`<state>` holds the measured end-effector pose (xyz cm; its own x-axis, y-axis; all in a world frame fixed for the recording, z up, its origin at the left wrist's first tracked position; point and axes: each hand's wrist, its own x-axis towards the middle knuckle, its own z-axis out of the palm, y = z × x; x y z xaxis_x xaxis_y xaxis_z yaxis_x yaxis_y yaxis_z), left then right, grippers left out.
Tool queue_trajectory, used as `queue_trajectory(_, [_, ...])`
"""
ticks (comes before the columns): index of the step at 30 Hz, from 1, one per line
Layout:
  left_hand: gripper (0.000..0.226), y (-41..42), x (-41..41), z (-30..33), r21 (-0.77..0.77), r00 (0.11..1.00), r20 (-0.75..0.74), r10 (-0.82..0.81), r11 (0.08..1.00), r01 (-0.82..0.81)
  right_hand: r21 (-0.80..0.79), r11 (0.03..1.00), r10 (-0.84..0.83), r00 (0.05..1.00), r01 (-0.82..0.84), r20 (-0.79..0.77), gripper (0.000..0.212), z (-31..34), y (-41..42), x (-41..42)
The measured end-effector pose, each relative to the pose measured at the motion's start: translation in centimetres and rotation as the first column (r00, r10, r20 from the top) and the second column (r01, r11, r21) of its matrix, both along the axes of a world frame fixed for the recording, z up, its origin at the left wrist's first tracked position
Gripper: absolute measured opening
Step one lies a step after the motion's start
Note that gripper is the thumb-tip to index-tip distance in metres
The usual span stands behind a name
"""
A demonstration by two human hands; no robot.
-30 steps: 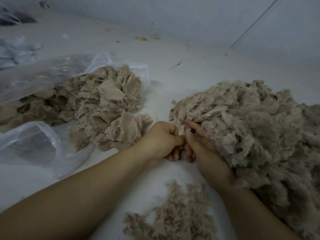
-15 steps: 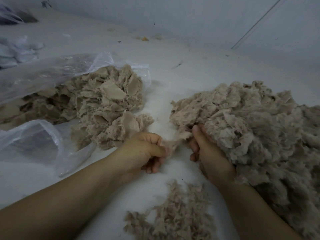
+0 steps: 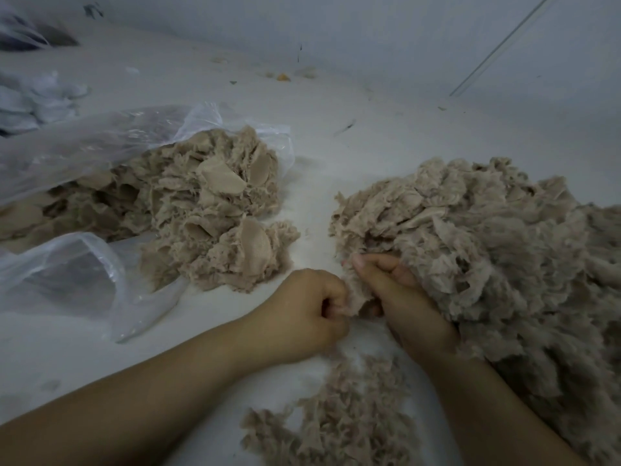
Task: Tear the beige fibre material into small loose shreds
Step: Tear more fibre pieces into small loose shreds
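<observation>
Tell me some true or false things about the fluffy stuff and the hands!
1. Both hands grip one small tuft of fibre between them. True: left hand, right hand.
2. The clear plastic bag lies on the right. False: it lies on the left, with fibre chunks spilling from it.
3. A big fluffy pile sits beside the right hand. True.
4. The shreds near the arms are green. False: beige.

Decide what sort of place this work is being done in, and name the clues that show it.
Probably a plain workroom or small processing space, not a home table: a bare white work surface, bulk heaps of beige fibre, more fibre spilling from a clear plastic bag, and scraps along the wall.
</observation>
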<state>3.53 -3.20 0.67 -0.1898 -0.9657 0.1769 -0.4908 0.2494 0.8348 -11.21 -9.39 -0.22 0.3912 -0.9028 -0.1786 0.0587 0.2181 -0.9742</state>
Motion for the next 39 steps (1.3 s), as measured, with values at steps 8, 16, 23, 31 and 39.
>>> queue_trajectory(8, [0.028,1.0,-0.3,-0.2,-0.050,0.985,0.162,-0.050,0.997,0.059,0.090,0.991,-0.100,0.995,0.101,-0.011,0.035,-0.2,-0.4,0.0])
queue_trajectory(16, [0.032,1.8,1.4,-0.4,0.099,0.998,-0.056,0.029,0.995,-0.023,-0.066,0.974,-0.226,0.962,0.218,-0.150,0.024,-0.5,-0.9,-0.3])
queue_trajectory(23, [0.033,0.0,1.1,1.3,0.075,0.907,-0.322,0.271,0.963,-0.260,-0.223,0.974,-0.095,0.974,0.048,-0.206,0.034,0.2,-0.1,-0.6])
queue_trajectory(31, [0.023,-1.9,0.2,2.2,0.310,0.809,-0.419,0.412,0.902,-0.299,-0.241,0.958,0.126,0.985,-0.153,-0.121,0.026,0.1,0.4,-0.5])
queue_trajectory(39, [0.016,-2.4,-0.4,1.9,0.365,0.829,-0.381,0.409,0.890,-0.272,-0.168,0.966,0.201,0.979,-0.196,0.015,0.033,-0.1,0.3,-0.7])
